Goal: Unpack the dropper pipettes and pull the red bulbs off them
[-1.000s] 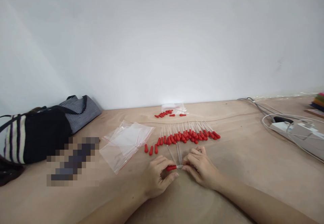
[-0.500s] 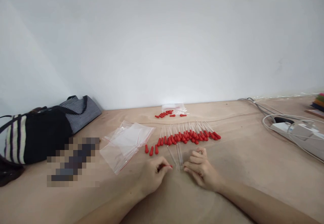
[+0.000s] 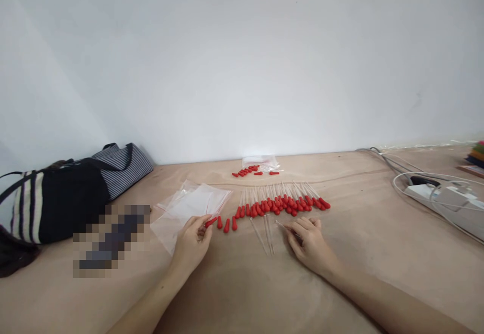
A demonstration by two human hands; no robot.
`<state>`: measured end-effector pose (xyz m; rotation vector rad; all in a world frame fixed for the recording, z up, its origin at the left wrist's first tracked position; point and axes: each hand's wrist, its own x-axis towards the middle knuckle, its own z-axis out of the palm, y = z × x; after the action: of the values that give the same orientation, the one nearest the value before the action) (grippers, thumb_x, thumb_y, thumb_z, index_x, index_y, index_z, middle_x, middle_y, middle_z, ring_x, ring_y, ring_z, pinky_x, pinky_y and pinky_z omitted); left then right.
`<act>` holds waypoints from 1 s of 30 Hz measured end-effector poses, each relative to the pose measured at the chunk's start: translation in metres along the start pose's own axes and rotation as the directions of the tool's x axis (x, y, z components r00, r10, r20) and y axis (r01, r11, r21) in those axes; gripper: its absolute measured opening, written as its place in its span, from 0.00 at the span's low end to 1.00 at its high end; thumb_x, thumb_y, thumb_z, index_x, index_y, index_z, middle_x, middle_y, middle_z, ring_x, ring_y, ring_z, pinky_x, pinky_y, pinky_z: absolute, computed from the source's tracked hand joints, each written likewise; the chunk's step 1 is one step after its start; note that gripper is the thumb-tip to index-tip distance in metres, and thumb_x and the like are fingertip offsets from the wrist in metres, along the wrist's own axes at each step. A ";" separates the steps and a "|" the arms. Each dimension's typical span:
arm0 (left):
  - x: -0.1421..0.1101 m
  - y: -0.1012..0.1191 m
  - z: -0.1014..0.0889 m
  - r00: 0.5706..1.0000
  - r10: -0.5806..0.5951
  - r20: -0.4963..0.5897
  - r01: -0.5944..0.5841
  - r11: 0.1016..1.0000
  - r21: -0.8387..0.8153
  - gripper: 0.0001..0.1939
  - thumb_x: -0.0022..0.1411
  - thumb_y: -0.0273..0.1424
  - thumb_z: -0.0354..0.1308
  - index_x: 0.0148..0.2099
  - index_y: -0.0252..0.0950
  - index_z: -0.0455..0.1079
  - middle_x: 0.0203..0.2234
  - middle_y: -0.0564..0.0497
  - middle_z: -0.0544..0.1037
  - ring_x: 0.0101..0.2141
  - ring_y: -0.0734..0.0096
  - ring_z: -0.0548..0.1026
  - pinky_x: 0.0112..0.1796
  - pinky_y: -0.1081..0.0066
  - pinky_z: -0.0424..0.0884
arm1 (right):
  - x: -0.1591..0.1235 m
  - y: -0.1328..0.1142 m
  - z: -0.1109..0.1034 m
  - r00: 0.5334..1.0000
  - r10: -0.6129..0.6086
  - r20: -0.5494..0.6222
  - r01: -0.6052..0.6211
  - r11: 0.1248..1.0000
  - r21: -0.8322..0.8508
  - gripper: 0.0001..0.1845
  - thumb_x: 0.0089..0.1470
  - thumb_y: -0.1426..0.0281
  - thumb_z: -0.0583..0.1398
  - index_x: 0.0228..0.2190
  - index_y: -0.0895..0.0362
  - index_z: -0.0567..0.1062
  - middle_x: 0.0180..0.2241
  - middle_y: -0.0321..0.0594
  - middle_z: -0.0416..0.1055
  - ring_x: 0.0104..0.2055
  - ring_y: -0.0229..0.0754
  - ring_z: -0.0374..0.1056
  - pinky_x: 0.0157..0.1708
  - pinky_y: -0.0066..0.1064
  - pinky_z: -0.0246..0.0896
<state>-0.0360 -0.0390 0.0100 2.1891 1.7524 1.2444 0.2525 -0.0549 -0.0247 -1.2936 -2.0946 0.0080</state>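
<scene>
Pinched between the fingertips of my left hand [image 3: 192,241] is a red dropper bulb [image 3: 210,221], at the left end of a short row of loose red bulbs [image 3: 226,225]. My right hand [image 3: 312,243] is closed on a thin clear glass tube [image 3: 279,222], whose tip points left out of the fingers. Between the hands a few more glass tubes [image 3: 259,237] lie on the table. Just beyond them is a fanned row of several droppers [image 3: 278,203], red bulbs toward me and clear tubes pointing away.
Clear zip bags [image 3: 189,203] lie behind my left hand. By the wall are more red bulbs [image 3: 245,171] and a small bag [image 3: 259,161]. A black and striped bag [image 3: 75,200] and a blurred dark object [image 3: 113,241] are at left; a power strip [image 3: 446,198] with cables is at right.
My left hand has moved left and away from me with a red bulb, from beside the loose tubes to the bulb row. My right hand has shifted slightly right; a tube now shows in it.
</scene>
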 end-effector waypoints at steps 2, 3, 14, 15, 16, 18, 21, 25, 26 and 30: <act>0.001 -0.003 0.002 0.999 -0.018 0.035 0.016 0.999 0.045 0.11 0.51 0.32 0.51 0.37 0.35 0.69 0.23 0.53 0.72 0.20 0.75 0.71 0.23 0.75 0.70 | 0.002 -0.004 0.001 1.000 0.007 -0.023 -0.008 0.999 -0.036 0.13 0.53 0.74 0.48 0.33 0.56 0.72 0.26 0.39 0.68 0.30 0.38 0.61 0.35 0.33 0.43; 0.001 -0.003 0.003 0.998 -0.032 0.059 0.029 0.998 0.060 0.11 0.51 0.32 0.51 0.37 0.36 0.68 0.23 0.53 0.73 0.20 0.74 0.71 0.23 0.74 0.71 | 0.003 -0.006 0.002 0.999 0.013 -0.030 -0.014 0.999 -0.053 0.14 0.53 0.74 0.48 0.33 0.56 0.72 0.26 0.39 0.67 0.30 0.37 0.61 0.34 0.33 0.43; -0.010 0.010 0.013 0.973 0.222 0.070 -0.228 0.967 0.112 0.11 0.57 0.33 0.50 0.40 0.36 0.68 0.32 0.47 0.74 0.34 0.66 0.73 0.36 0.67 0.70 | 0.007 -0.017 0.010 0.995 0.090 0.053 -0.089 0.996 -0.023 0.16 0.54 0.74 0.46 0.37 0.56 0.71 0.28 0.41 0.68 0.29 0.39 0.61 0.35 0.34 0.44; -0.013 0.015 0.015 0.954 0.289 0.080 -0.296 0.950 0.097 0.10 0.57 0.33 0.50 0.39 0.36 0.68 0.32 0.47 0.73 0.35 0.65 0.72 0.37 0.67 0.69 | 0.007 -0.018 0.010 0.993 0.099 0.061 -0.100 0.995 0.005 0.16 0.54 0.74 0.46 0.37 0.56 0.71 0.28 0.41 0.68 0.30 0.39 0.62 0.35 0.34 0.45; -0.015 0.021 0.018 0.935 0.338 0.108 -0.346 0.935 0.074 0.09 0.58 0.32 0.50 0.39 0.36 0.68 0.32 0.47 0.73 0.35 0.66 0.72 0.37 0.67 0.69 | 0.008 -0.018 0.011 0.991 0.111 0.072 -0.114 0.993 0.032 0.16 0.53 0.74 0.46 0.37 0.55 0.71 0.28 0.40 0.69 0.30 0.39 0.62 0.35 0.34 0.45; -0.019 0.033 0.027 0.902 0.390 0.187 -0.402 0.915 0.029 0.09 0.58 0.30 0.50 0.40 0.36 0.68 0.32 0.48 0.73 0.34 0.67 0.71 0.37 0.67 0.69 | 0.009 -0.018 0.010 0.986 0.140 0.096 -0.147 0.986 0.077 0.15 0.53 0.74 0.47 0.35 0.54 0.72 0.28 0.39 0.70 0.31 0.38 0.63 0.35 0.33 0.45; -0.020 0.046 0.040 0.870 0.412 0.270 -0.424 0.906 -0.016 0.12 0.59 0.28 0.50 0.45 0.36 0.67 0.35 0.47 0.73 0.37 0.66 0.69 0.40 0.65 0.68 | 0.011 -0.018 0.010 0.975 0.182 0.128 -0.199 0.970 0.140 0.15 0.51 0.73 0.49 0.35 0.53 0.73 0.29 0.38 0.71 0.32 0.39 0.65 0.36 0.34 0.47; -0.020 0.055 0.051 0.845 0.408 0.345 -0.427 0.904 -0.025 0.16 0.59 0.29 0.50 0.50 0.37 0.65 0.40 0.46 0.71 0.40 0.63 0.67 0.41 0.62 0.68 | 0.012 -0.018 0.009 0.957 0.230 0.180 -0.265 0.941 0.212 0.14 0.49 0.72 0.50 0.34 0.53 0.74 0.29 0.38 0.72 0.31 0.40 0.65 0.37 0.36 0.48; -0.021 0.056 0.052 0.841 0.407 0.357 -0.428 0.904 -0.023 0.16 0.59 0.29 0.50 0.50 0.38 0.65 0.41 0.45 0.71 0.40 0.63 0.67 0.41 0.61 0.68 | 0.012 -0.018 0.008 0.953 0.238 0.187 -0.277 0.935 0.223 0.14 0.49 0.71 0.51 0.33 0.53 0.74 0.28 0.38 0.72 0.30 0.40 0.65 0.37 0.36 0.48; -0.024 0.065 0.049 0.818 0.418 0.396 -0.439 0.897 -0.039 0.16 0.58 0.29 0.51 0.49 0.38 0.66 0.42 0.45 0.71 0.42 0.61 0.66 0.42 0.59 0.67 | 0.013 -0.020 0.005 0.950 0.241 0.198 -0.287 0.924 0.251 0.13 0.48 0.71 0.51 0.33 0.53 0.74 0.27 0.37 0.72 0.30 0.40 0.65 0.38 0.37 0.49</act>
<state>0.0450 -0.0616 -0.0023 2.7290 1.1866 0.7217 0.2300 -0.0533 -0.0151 -1.4287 -1.9473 0.5256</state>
